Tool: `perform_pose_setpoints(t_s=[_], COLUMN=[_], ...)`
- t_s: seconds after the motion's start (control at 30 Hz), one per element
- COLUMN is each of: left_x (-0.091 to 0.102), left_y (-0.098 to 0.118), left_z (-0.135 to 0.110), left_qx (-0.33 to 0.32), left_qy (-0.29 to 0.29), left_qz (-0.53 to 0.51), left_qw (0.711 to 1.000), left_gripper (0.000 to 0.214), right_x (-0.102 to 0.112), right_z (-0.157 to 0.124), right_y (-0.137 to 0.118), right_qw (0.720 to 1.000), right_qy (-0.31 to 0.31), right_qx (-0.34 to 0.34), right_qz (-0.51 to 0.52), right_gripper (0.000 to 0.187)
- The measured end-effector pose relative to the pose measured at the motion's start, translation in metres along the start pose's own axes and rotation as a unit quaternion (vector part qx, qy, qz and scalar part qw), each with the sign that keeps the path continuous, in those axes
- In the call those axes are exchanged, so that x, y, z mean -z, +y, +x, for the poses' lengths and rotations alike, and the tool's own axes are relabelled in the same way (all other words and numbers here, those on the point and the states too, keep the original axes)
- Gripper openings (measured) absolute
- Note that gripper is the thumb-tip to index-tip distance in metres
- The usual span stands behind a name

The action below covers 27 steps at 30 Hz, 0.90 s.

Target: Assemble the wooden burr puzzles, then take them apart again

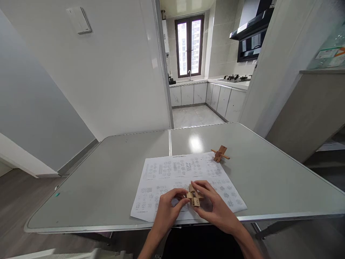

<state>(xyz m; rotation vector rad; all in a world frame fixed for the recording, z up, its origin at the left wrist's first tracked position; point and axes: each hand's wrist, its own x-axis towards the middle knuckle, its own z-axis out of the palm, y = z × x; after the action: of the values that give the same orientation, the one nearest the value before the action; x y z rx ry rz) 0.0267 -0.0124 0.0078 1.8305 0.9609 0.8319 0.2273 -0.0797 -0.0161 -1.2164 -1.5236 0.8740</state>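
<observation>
A small wooden interlocking puzzle made of light brown bars is held just above a printed instruction sheet at the table's near edge. My left hand pinches its left side with fingers curled. From the right, my right hand grips it, fingers wrapped over the top. A second wooden puzzle piece, a block with a thin stick through it, lies beyond the sheet's far right corner, apart from both hands.
The grey folding table has a metal rim and a seam down its middle. A white wall stands behind it on the left. Beyond an open doorway lies a kitchen with cabinets, a window and a hob. A cabinet stands at right.
</observation>
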Motion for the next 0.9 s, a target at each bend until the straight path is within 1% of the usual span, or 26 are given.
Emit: perform_pose_setpoints(t_s=[0.13, 0.4, 0.7, 0.9], left_x=[-0.0001, 0.0006, 0.0014, 0.0017], left_y=[-0.0025, -0.0051, 0.0003, 0.0018], left_z=[0.0005, -0.0014, -0.0017, 0.0009], left_qx=[-0.010, -0.038, -0.044, -0.036], left_qy=[-0.002, -0.012, -0.015, -0.021], left_qz=[0.007, 0.014, 0.012, -0.024], left_qw=[1.000, 0.999, 0.999, 0.999], left_gripper=[0.015, 0.015, 0.013, 0.012], right_x=[0.0003, 0.0022, 0.0007, -0.0003], right_z=[0.0000, 0.0001, -0.0003, -0.0007], right_y=[-0.0006, 0.0022, -0.0036, 0.0011], right_qw=[1.000, 1.000, 1.000, 1.000], right_qy=[-0.004, -0.014, 0.004, 0.002], right_qx=[0.000, -0.023, -0.003, 0.012], right_qz=[0.006, 0.015, -0.002, -0.003], right_gripper=[0.068, 0.066, 0.064, 0.064])
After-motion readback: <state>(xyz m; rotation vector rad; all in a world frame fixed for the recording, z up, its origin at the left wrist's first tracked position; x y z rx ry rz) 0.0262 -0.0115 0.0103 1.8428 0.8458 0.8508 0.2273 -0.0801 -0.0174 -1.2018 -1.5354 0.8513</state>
